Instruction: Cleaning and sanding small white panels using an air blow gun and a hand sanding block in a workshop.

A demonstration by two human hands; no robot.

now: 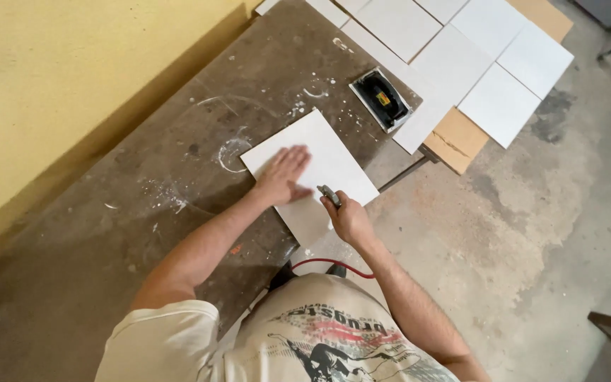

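Your right hand grips a small tool at the stiff, brittle tile's edge; your left hand presses flat on it.

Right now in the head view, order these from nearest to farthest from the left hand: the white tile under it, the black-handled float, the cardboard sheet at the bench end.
1. White tile: directly under the left hand, touching.
2. Black-handled float: up the bench, beyond the tile.
3. Cardboard sheet: farther right, off the bench edge, under the laid-out tiles.
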